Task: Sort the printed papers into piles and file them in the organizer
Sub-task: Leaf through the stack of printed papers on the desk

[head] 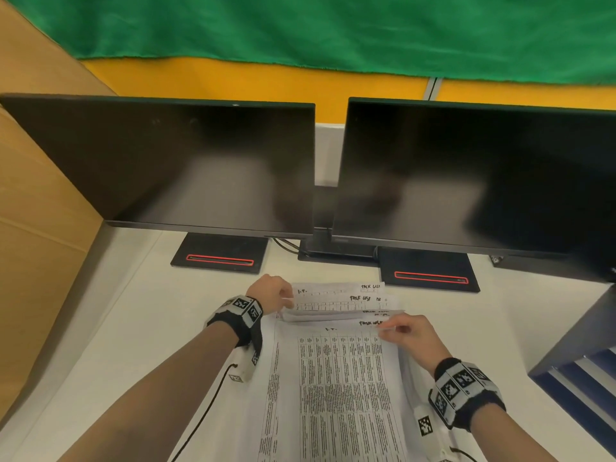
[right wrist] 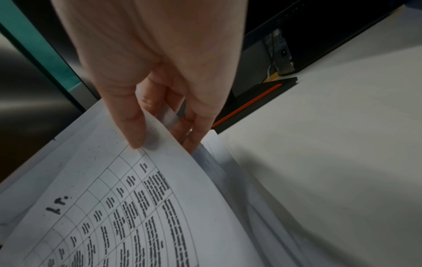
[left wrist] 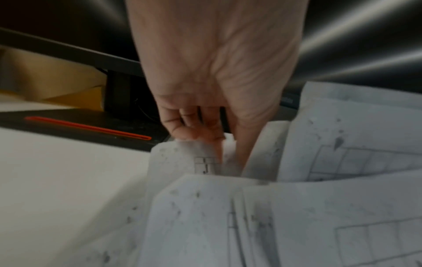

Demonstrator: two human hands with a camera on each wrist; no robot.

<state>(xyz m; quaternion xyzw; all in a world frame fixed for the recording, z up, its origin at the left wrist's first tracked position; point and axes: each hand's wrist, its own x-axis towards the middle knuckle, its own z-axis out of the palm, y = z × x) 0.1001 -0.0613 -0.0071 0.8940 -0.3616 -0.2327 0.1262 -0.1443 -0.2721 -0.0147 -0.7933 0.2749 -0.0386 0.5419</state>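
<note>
A stack of printed papers (head: 336,388) with tables of text lies on the white desk in front of me, its far ends fanned out. My left hand (head: 278,296) pinches the far left corners of several sheets (left wrist: 205,159), thumb and fingers slipped between them. My right hand (head: 405,331) pinches the far right corner of the top sheet (right wrist: 160,189), thumb on top and fingers underneath, lifting it off the stack. The dark blue organizer (head: 580,358) stands at the right edge of the desk.
Two dark monitors (head: 186,165) (head: 473,181) stand behind the papers, their black bases (head: 220,253) with red stripes close to the far edge of the stack. A brown cardboard panel (head: 36,208) walls the left side. White desk (head: 133,328) shows left of the papers.
</note>
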